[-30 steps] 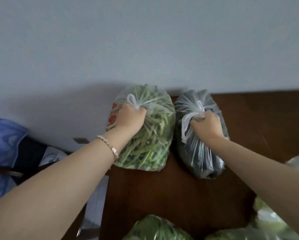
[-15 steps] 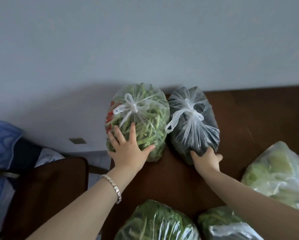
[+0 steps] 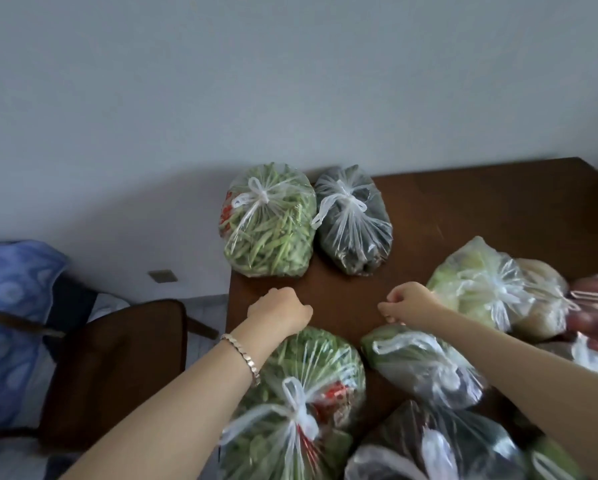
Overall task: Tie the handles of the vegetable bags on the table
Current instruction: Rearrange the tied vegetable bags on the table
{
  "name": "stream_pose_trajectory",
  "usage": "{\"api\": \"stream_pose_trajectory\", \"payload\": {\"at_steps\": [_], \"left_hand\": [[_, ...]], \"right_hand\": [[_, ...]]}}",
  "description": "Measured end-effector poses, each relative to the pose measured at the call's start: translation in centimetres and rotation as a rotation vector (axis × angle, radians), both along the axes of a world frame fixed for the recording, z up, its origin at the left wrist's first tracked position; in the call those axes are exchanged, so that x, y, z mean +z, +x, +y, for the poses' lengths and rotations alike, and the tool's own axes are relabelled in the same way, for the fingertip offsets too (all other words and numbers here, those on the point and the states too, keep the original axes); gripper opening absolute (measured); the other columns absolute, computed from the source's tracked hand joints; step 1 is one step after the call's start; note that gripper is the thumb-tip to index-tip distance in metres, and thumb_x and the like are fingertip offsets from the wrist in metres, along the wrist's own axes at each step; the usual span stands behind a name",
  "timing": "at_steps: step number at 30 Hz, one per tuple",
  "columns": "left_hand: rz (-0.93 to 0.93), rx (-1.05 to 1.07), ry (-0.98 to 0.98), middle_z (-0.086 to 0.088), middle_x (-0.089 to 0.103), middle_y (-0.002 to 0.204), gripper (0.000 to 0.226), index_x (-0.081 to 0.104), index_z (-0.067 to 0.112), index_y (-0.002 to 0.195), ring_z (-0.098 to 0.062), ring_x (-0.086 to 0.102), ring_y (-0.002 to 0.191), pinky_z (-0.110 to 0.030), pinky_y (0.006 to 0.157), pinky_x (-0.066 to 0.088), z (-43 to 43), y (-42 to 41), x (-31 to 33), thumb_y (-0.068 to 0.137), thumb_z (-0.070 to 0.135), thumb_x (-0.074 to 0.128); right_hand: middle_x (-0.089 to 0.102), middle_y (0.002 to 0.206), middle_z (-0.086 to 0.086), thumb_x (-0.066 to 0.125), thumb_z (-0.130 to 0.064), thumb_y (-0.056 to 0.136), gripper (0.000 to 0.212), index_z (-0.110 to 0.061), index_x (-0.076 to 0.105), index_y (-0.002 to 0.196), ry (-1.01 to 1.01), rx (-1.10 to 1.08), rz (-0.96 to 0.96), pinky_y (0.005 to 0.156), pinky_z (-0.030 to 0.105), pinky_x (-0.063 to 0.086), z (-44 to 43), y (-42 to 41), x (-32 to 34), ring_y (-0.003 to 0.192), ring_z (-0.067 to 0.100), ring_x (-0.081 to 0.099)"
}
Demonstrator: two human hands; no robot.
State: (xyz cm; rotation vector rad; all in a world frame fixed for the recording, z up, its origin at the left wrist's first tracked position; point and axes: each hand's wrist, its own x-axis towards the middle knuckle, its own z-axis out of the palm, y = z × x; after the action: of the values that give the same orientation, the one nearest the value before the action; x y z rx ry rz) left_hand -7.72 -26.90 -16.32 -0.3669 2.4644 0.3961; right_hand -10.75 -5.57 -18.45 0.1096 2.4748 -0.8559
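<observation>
Dark brown wooden table (image 3: 463, 209): right end cut off. Clear plastic bag of green beans (image 3: 269, 223), clear plastic bag of dark vegetables (image 3: 354, 223): far left corner, touching, handles knotted. Nearer bags (image 3: 290, 393): cut by frame edge, contents partly blurred. Left hand (image 3: 280, 310): fingers hidden under knuckles, grasp indeterminable. Right hand (image 3: 408, 303): loosely curled, empty.

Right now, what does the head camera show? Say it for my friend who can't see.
A left hand and a right hand hover, fingers curled and empty, over a dark brown wooden table. Beyond them lie a knotted clear plastic bag of green beans and a knotted clear plastic bag of dark vegetables; more plastic bags lie nearer.
</observation>
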Motion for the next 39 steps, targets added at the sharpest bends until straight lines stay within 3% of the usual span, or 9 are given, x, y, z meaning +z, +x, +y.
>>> {"api": "stream_pose_trajectory", "payload": {"at_steps": [2, 4, 7, 12, 19, 23, 28, 33, 39], "left_hand": [[-0.028, -0.038, 0.006, -0.009, 0.062, 0.103, 0.039, 0.055, 0.007, 0.103, -0.028, 0.061, 0.095, -0.033, 0.074, 0.047, 0.6, 3.3, 0.5, 0.09, 0.042, 0.043], [-0.017, -0.031, 0.005, -0.005, 0.06, 0.094, 0.045, 0.056, 0.005, 0.104, -0.026, 0.061, 0.094, -0.03, 0.072, 0.045, 1.2, 6.6, 0.6, 0.087, 0.046, 0.046], [0.019, -0.012, -0.063, -0.008, 0.048, 0.132, 0.07, 0.038, 0.013, 0.136, -0.027, 0.05, 0.119, -0.036, 0.093, 0.045, 2.0, 10.7, 0.4, 0.082, 0.055, 0.051], [0.233, 0.045, -0.178, -0.005, 0.061, 0.106, 0.036, 0.047, 0.014, 0.113, -0.021, 0.055, 0.09, -0.033, 0.076, 0.049, 4.0, 15.7, -1.6, 0.084, 0.035, 0.051], [0.261, 0.268, -0.083, -0.002, 0.064, 0.104, 0.041, 0.05, 0.014, 0.118, -0.023, 0.062, 0.093, -0.029, 0.066, 0.045, 4.4, 17.7, -2.9, 0.086, 0.04, 0.057], [0.255, 0.394, -0.045, 0.001, 0.063, 0.088, 0.036, 0.054, 0.014, 0.11, -0.02, 0.06, 0.075, -0.027, 0.056, 0.039, 3.5, 18.8, -3.3, 0.085, 0.04, 0.056], [0.424, 0.589, 0.027, -0.006, 0.049, 0.062, 0.024, 0.045, 0.01, 0.069, -0.023, 0.047, 0.057, -0.03, 0.053, 0.029, 1.9, 20.3, -2.5, 0.083, 0.026, 0.056], [0.56, 0.707, 0.047, -0.009, 0.061, 0.089, 0.025, 0.058, 0.008, 0.096, -0.032, 0.057, 0.08, -0.04, 0.07, 0.047, -1.1, 20.9, -0.9, 0.083, 0.028, 0.052], [0.661, 0.734, 0.092, -0.01, 0.05, 0.065, 0.02, 0.047, 0.004, 0.07, -0.031, 0.049, 0.065, -0.036, 0.059, 0.037, -3.9, 20.4, 0.3, 0.083, 0.018, 0.052]], "right_hand": [[0.057, 0.061, 0.0, 0.063, -0.017, 0.084, 0.029, -0.016, 0.054, 0.057, 0.073, 0.139, 0.003, 0.054, 0.022, 0.039, 0.4, 2.3, 1.1, 0.059, 0.014, 0.051], [0.066, 0.086, 0.003, 0.059, -0.021, 0.087, 0.013, -0.013, 0.064, 0.095, 0.12, 0.291, -0.05, 0.069, 0.025, 0.046, 0.7, 4.7, 2.0, 0.079, 0.016, 0.057], [0.061, 0.121, 0.005, 0.055, -0.029, 0.089, 0.046, -0.014, 0.046, 0.132, 0.177, 0.521, -0.095, 0.095, 0.028, 0.042, 1.0, 7.1, 2.8, 0.111, 0.02, 0.055], [0.058, 0.126, 0.003, 0.051, -0.035, 0.09, 0.04, -0.014, 0.053, 0.124, 0.29, 0.752, -0.06, 0.095, 0.028, 0.042, 2.7, 10.1, 3.0, 0.114, 0.019, 0.053], [0.045, 0.133, -0.001, 0.07, -0.063, 0.062, 0.089, -0.023, 0.036, 0.133, 0.416, 1.092, -0.128, 0.1, 0.037, 0.04, 6.1, 13.6, 2.3, 0.119, 0.021, 0.044], [0.042, 0.126, 0.006, 0.073, -0.055, 0.062, 0.079, -0.025, 0.038, 0.126, 0.463, 1.241, 0.029, 0.095, 0.038, 0.038, 6.2, 15.2, 1.0, 0.115, 0.025, 0.041], [0.05, 0.115, 0.006, 0.066, -0.048, 0.07, 0.058, -0.02, 0.043, 0.116, 0.468, 1.222, 0.146, 0.084, 0.036, 0.043, 6.1, 15.8, 0.0, 0.103, 0.025, 0.051], [0.055, 0.112, 0.006, 0.047, -0.033, 0.083, 0.034, -0.015, 0.048, 0.112, 0.391, 1.055, 0.253, 0.077, 0.031, 0.042, 5.0, 15.7, 0.2, 0.1, 0.027, 0.057], [0.055, 0.086, -0.002, 0.057, -0.02, 0.071, 0.027, -0.019, 0.056, 0.098, 0.133, 0.529, 0.096, 0.066, 0.026, 0.042, 2.4, 14.7, 0.3, 0.083, 0.02, 0.056]]}}
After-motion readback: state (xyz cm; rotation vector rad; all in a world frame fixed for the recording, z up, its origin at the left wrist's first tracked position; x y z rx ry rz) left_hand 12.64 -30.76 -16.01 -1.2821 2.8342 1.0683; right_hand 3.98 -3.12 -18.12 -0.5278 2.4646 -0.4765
